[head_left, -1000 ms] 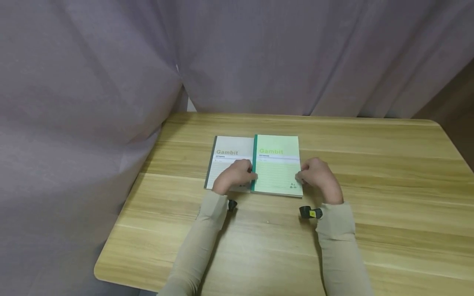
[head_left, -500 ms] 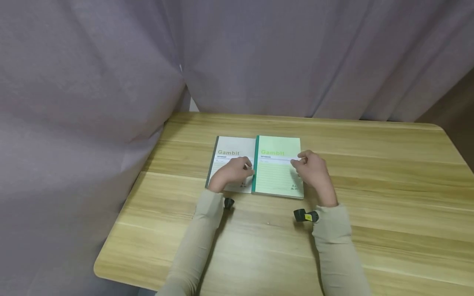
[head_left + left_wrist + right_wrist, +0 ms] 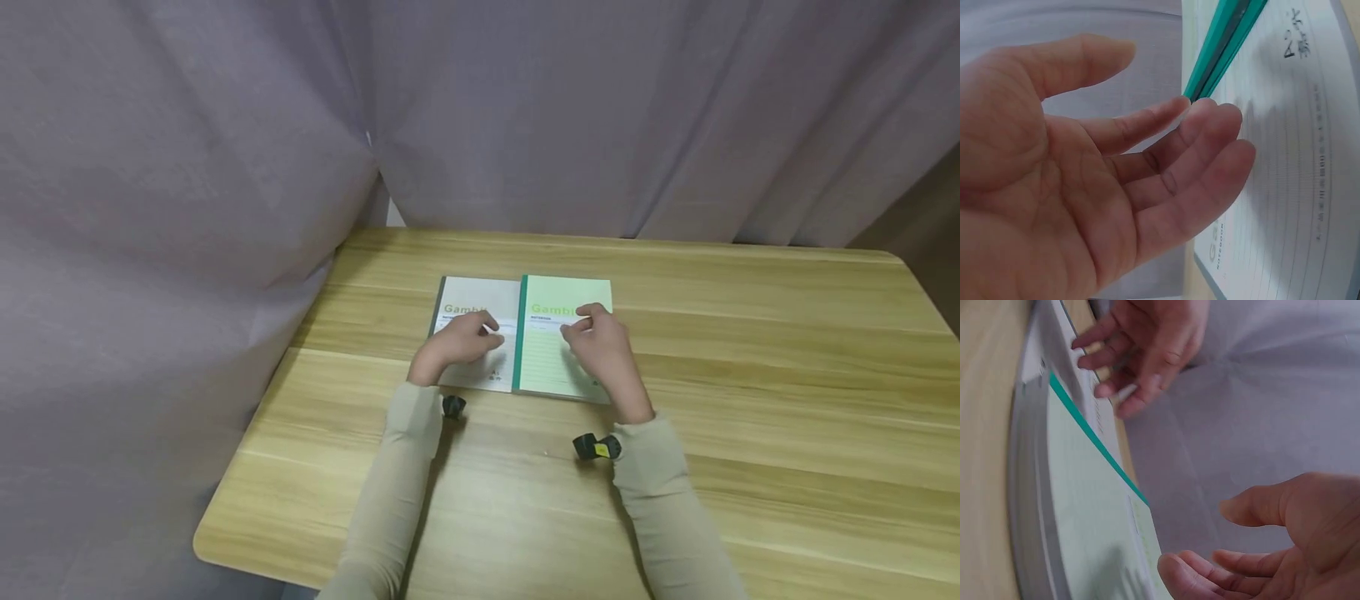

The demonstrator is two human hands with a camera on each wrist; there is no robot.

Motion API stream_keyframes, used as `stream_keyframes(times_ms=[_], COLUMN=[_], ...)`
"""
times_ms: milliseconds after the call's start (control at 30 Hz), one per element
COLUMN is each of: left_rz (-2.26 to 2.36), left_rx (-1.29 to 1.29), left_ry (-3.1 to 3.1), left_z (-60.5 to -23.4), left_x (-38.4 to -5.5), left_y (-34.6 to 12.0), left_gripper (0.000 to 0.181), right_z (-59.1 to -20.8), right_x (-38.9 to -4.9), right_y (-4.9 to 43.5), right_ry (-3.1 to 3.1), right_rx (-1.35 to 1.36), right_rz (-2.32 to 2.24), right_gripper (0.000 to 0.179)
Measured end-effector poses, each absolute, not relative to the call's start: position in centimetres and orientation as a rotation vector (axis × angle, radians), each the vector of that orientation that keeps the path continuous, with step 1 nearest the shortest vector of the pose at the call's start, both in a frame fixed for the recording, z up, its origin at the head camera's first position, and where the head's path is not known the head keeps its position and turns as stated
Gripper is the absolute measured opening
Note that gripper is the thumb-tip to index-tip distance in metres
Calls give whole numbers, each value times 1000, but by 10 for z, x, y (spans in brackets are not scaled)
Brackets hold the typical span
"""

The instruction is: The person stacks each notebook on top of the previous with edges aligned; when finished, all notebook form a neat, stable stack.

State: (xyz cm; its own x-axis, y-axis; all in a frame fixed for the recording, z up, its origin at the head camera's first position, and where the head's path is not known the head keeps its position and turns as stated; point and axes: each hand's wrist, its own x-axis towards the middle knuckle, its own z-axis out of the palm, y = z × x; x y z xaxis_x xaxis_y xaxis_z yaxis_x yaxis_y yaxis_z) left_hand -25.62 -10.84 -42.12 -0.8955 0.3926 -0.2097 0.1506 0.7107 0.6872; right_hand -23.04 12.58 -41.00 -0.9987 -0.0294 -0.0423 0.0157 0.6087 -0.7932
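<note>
Two Gambit notebooks lie side by side on the table. The left one, a white notebook (image 3: 480,292) with a grey spine, is partly covered by my left hand (image 3: 459,337). That hand hovers over it with loosely bent fingers and nothing in them; the left wrist view shows its palm and relaxed fingers. A green notebook (image 3: 547,358) with a darker green spine lies to the right and looks thicker in the right wrist view, where several page blocks show at its edge. Above its right half floats my right hand (image 3: 603,346), fingers relaxed and holding nothing, casting a shadow on the cover.
The wooden table (image 3: 750,375) has rounded corners and reaches back to a grey curtain (image 3: 525,125). More curtain hangs along its left side. A small black wrist camera (image 3: 596,447) sits at the right cuff, another black camera (image 3: 453,407) at the left.
Both hands have come away from the green notebook's side edges. The right hand rose and moved left over its cover; the left hand drew back left over the white notebook. The notebooks have stayed put.
</note>
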Motion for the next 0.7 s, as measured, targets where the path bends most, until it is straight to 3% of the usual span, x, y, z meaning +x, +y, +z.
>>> stream_keyframes(times_ms=[467, 700], left_rz=[1046, 1193], left_rx=[304, 129], left_ry=[2606, 2585], left_z=[-413, -417], left_x=[-257, -255], left_y=[-132, -153], left_gripper=[45, 59], right_z=[-415, -420], right_x=[-222, -216], right_y=[91, 75], right_ry=[2687, 2633], right_rx=[-132, -215], right_rz=[-1387, -1401], right_gripper=[56, 58])
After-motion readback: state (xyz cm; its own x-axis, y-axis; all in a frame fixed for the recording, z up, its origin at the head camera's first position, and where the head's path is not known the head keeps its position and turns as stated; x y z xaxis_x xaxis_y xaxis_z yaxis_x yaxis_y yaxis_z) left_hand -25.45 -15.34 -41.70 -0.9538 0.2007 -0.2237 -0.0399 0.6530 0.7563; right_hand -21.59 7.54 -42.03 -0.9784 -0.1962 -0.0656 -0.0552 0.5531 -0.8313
